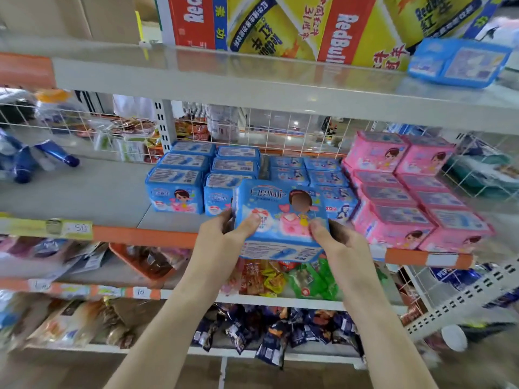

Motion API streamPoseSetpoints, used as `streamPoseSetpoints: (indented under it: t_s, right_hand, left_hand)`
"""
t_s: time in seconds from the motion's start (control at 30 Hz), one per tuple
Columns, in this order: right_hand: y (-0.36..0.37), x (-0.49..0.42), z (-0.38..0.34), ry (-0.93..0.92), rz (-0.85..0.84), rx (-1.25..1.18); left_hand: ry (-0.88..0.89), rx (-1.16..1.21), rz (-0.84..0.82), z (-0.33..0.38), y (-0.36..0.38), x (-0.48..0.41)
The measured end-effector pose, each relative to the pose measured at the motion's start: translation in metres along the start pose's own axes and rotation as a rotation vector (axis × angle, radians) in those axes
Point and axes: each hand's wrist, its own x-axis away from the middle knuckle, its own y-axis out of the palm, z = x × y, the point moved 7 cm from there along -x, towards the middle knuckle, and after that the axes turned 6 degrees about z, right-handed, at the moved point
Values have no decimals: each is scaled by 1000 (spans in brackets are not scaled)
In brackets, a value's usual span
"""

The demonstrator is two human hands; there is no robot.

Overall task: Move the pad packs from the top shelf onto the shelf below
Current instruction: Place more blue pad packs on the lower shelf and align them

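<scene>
Here, one blue pad pack is held over the front edge of the shelf below, left hand and right hand each with its grip curled round a side. One more blue pack lies on the top shelf beside printed cartons. Behind stand four columns of blue packs, two of pink packs.

Bare shelf lies open left of the blue packs; pink packs crowd the right.

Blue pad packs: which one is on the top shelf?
The blue pad pack lying far right on the top shelf; every other one is lower down.
</scene>
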Motion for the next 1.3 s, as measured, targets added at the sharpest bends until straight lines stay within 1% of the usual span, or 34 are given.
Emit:
streamPoseSetpoints:
  t_s: [0.13, 0.4, 0.57, 0.63, 0.7, 0.8, 0.97, 1.1, 1.3]
  right_hand:
    - [-7, -3, -4, -26, -12, -46]
    - [-19, -5, -7, -62, -33, -109]
    - [-14, -4, -5, -99, -74, -76]
    - [-8, -2, -2, -110, -96, -61]
    - [0, 1, -1, -129, -103, -27]
    - [13, 6, -1, -167, -94, 46]
    - [41, 21, -6, -255, -66, 118]
    - [68, 35, -14, -341, -77, 137]
    - [107, 50, -15, -380, -125, 150]
  left_hand:
    - [45, 27, 11, 6, 7, 3]
    - [34, 44, -22, -11, 16, -1]
    - [26, 67, -44, -13, 10, -4]
    - [49, 77, -49, -12, 4, -3]
    - [111, 31, -39, -10, -4, -1]
    - [181, -98, -12, -9, -18, 2]
    - [215, -237, 50, -21, -59, 7]
    - [238, -282, 82, -23, -86, 14]
    - [327, -293, 121, -21, -125, 22]
